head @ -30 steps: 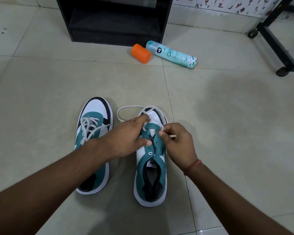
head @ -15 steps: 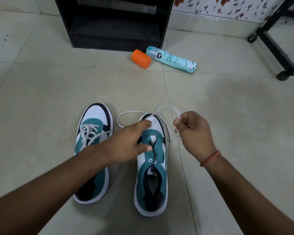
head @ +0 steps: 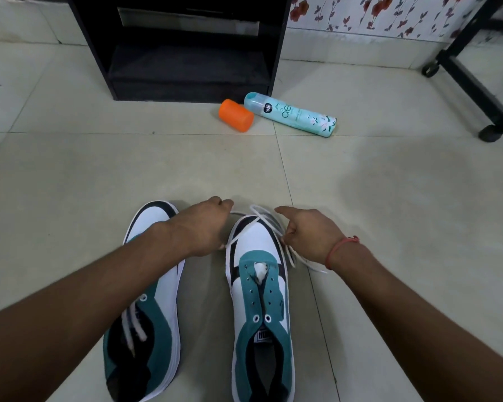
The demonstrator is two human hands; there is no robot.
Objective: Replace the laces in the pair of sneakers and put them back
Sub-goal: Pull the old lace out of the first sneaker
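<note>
The left teal, white and black sneaker (head: 148, 300) is seen at the left on the pale tiled floor (head: 70, 175), a white lace visible at its tongue and much of it hidden under the forearm. Above its toe, the left hand (head: 199, 224) is held with fingers curled downward; a strand of the loose white shoelace (head: 266, 220) runs toward it, but whether it is pinched cannot be told. The right teal and white sneaker (head: 259, 291) is set just beside, its eyelets bare, so removal appears done on this 1 shoe. The lace is draped over its toe and gripped at the outer side by the right hand (head: 308, 236), forefinger extended.

The lace should be lifted clear in 1 gathered bundle and laid aside, so that no loop snags the toe. The replacement lace is not visible. Beyond, a black shelf unit (head: 183, 50), an orange cap (head: 235, 115) and a teal spray can (head: 291, 114) are seen.
</note>
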